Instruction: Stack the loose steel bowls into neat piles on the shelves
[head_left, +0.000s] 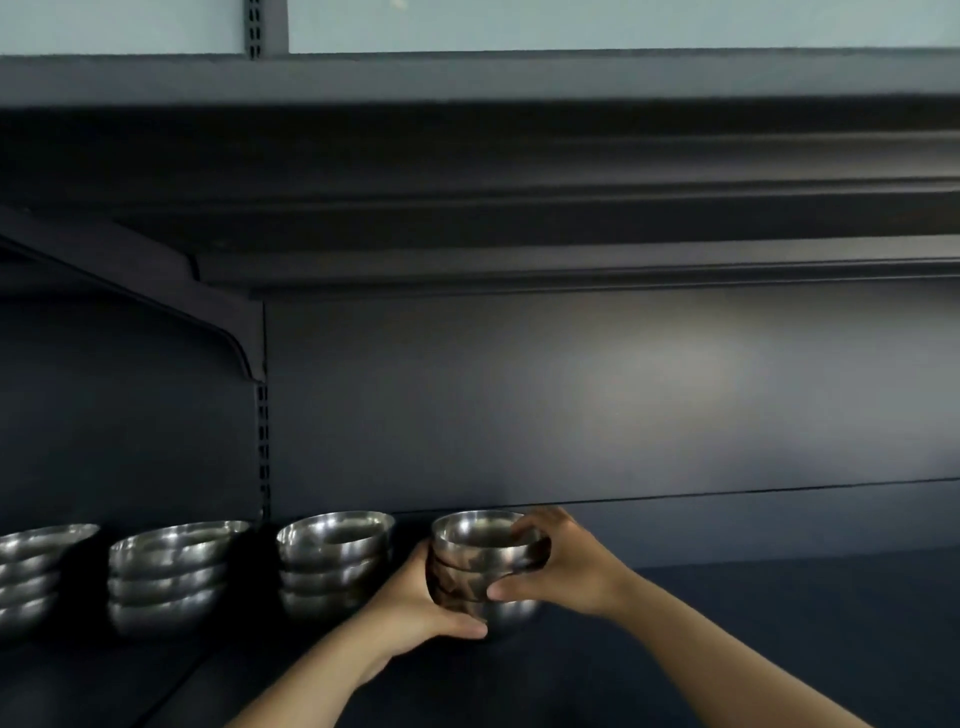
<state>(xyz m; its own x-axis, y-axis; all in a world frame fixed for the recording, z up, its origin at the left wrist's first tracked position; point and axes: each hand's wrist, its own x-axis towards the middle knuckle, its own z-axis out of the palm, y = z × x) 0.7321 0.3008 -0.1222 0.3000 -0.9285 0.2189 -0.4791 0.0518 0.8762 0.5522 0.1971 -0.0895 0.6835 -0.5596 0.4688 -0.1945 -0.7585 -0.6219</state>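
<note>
A pile of several nested steel bowls (480, 551) stands on the dark shelf (753, 623) just right of the middle. My left hand (415, 603) grips its left side low down, thumb along the base. My right hand (566, 566) holds the right side, fingers curled over the top bowl's rim and thumb on the front. To the left stand three more piles of steel bowls: one close by (332, 558), one further left (171, 574), and one cut off by the frame's left edge (31, 571).
A dark shelf board (571, 218) hangs overhead, carried by a bracket (156, 291) on a slotted upright (263, 441). The dark back panel (623, 395) closes the bay behind the piles.
</note>
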